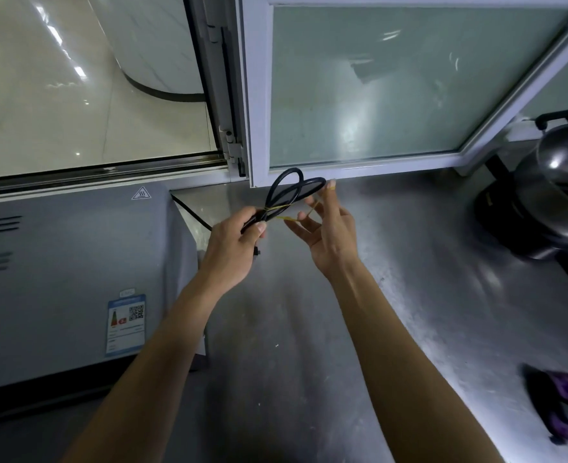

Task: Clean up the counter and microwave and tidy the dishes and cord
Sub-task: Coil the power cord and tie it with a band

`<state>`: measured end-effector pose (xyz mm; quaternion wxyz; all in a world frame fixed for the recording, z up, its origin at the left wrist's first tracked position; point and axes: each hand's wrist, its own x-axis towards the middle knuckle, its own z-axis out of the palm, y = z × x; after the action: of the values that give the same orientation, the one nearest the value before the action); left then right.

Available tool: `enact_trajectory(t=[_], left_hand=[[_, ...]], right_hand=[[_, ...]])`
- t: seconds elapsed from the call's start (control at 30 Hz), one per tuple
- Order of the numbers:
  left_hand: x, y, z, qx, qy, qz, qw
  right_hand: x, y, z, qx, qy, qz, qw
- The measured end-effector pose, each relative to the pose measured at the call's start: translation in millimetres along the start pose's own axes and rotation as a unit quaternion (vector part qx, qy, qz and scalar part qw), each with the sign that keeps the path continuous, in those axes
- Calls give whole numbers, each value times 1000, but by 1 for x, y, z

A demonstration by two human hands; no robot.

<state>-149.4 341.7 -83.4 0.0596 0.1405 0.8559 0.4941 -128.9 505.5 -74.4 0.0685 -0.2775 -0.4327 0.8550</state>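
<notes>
A person's left hand (235, 242) grips the looped cord (286, 195) while spread right-hand fingers (329, 225) stretch a yellow rubber band (296, 213) to bind it.

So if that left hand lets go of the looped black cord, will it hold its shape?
Probably not yet. The black cord looks springy; its loops bow out. The yellow rubber band is partly wound, stretched by the right hand. The left hand pinches the bundle.
</notes>
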Motion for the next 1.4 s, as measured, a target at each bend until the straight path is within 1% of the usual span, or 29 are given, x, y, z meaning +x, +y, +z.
enact_trajectory(t=[0.1,0.33,0.47,0.63,0.7,0.83,0.97,1.13,1.3,1.4], left_hand=[[1,-2,-1,19,-13,13,1000],[2,-12,-2,86,-46,64,993],[6,-19,-1,140,-54,103,983],[7,-22,0,200,-58,185,960],[8,-24,0,217,-62,202,953],[11,-30,2,229,-67,219,946],[13,-33,1,240,-82,231,939],[16,-35,5,260,-96,238,931],[12,-36,14,308,-83,233,919],[9,-36,17,317,-69,219,920]], right_hand=[[0,-13,-5,-65,-24,-9,998],[2,-31,-14,-120,-41,22,992],[6,-37,-25,-191,-60,29,979],[7,-48,-36,-269,-97,34,957],[8,-51,-38,-289,-115,43,949],[10,-57,-40,-322,-126,51,937],[10,-61,-46,-363,-156,58,917],[9,-66,-47,-433,-180,57,881],[6,-52,-36,-511,-170,28,842],[9,-45,-24,-549,-141,3,824]])
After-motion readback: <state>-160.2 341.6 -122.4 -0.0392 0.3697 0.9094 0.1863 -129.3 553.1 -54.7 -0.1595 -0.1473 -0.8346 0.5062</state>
